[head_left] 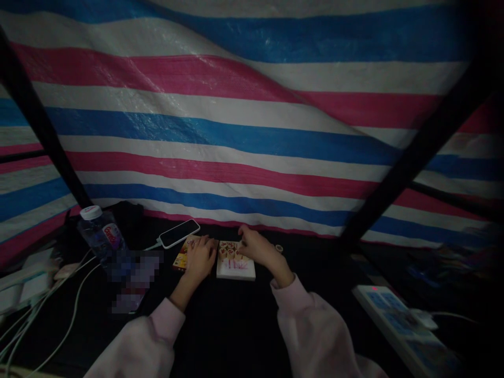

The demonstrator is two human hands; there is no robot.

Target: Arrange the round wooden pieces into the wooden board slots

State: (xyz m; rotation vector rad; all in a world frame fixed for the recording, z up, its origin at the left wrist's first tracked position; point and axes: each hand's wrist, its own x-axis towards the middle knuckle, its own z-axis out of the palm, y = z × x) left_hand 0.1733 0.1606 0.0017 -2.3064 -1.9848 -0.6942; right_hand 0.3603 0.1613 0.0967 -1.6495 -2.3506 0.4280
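Observation:
My left hand lies on a red and yellow box lid, its fingers spread over the top. Right of it is a white open box with several round wooden pieces in rows, each marked with a character. My right hand is over the right side of this box, with its fingers bent; whether a piece is between the fingertips is too dark to tell. One more round piece lies on the black surface just beyond my right wrist.
A phone with a white edge lies behind my left hand. At the left stand a clear bottle, white cables and power strips. A blurred-out device lies nearer. A long white strip is at the right. Striped sheeting hangs behind.

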